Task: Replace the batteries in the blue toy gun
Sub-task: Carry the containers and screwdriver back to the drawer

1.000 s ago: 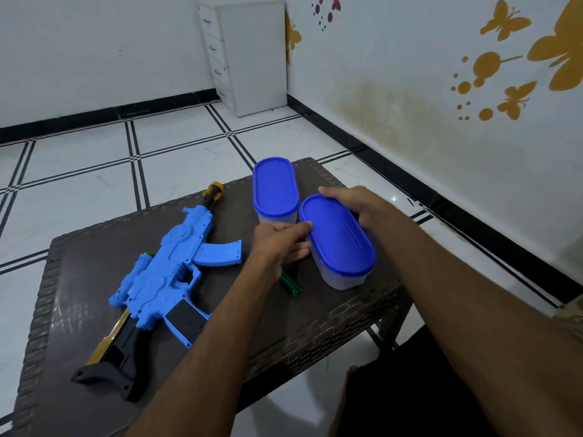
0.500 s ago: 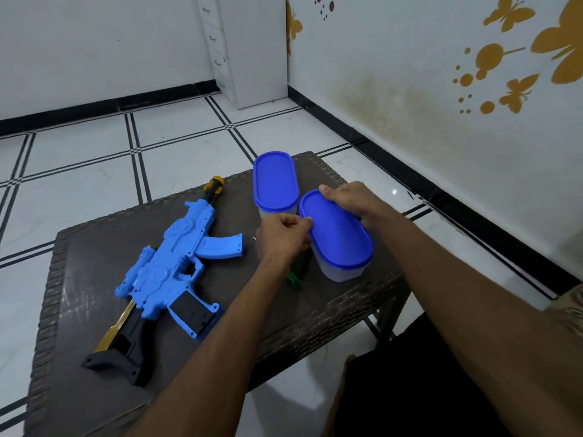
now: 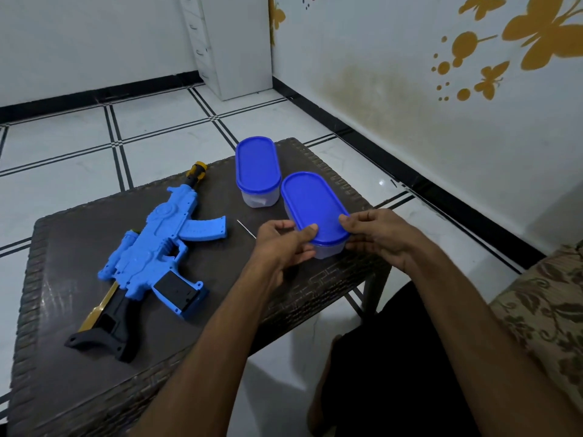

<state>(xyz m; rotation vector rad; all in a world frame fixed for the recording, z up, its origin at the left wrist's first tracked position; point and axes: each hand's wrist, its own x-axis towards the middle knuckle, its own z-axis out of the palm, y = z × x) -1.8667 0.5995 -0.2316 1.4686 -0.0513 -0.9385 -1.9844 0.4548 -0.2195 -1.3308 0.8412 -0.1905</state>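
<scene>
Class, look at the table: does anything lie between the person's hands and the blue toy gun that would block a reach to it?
Almost nothing. Both the left hand and right hand grip the near container. Between them and the toy gun lies bare table, apart from a thin metal shaft lying flat.

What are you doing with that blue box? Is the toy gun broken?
A person is holding the nearer blue-lidded container at its near end with both hands, left hand and right hand, fingers at the lid's rim, which is still on. The blue toy gun lies untouched on the brown table. A second closed container stands behind.
</scene>
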